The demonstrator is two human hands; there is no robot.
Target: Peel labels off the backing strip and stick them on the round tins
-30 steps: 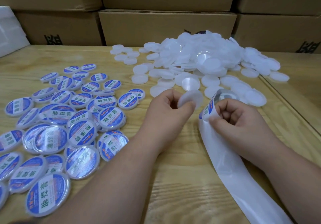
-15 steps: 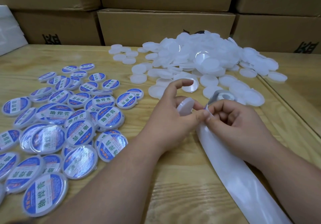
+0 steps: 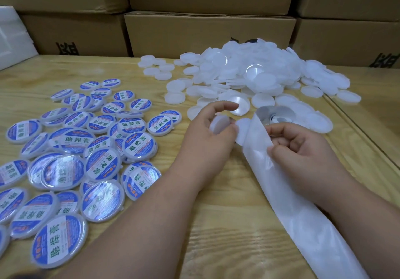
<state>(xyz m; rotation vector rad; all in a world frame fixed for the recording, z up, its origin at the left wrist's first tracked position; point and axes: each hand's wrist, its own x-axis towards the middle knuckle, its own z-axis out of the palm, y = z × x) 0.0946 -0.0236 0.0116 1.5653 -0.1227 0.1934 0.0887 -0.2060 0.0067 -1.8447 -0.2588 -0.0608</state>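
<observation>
- The left hand [image 3: 213,136] holds a blank white round tin [image 3: 219,123] tilted on edge, curled fingers and thumb around it, index finger raised above.
- A round label [image 3: 242,132] stands half peeled off the backing strip, showing its plain white back; its left edge meets the left thumb tip, just beside the held tin.
- The right hand [image 3: 303,151] is curled, pinching the edge of the backing strip [image 3: 281,192] between thumb and fingers near its folded top.
- The strip is translucent white and glossy, running from the fold between the hands down toward the lower right edge of the view, over the wooden table [image 3: 227,235].
- Behind the right hand lies the label roll [image 3: 275,114], partly hidden by the strip and fingers.
- A heap of unlabelled tins [image 3: 249,77], frosted white and shallow, is piled at the far centre and right of the table.
- Labelled tins [image 3: 86,148] spread over the left side, each with a blue-rimmed sticker and a white band of green characters; several overlap.
- Cardboard boxes [image 3: 207,34] are stacked along the far edge.
</observation>
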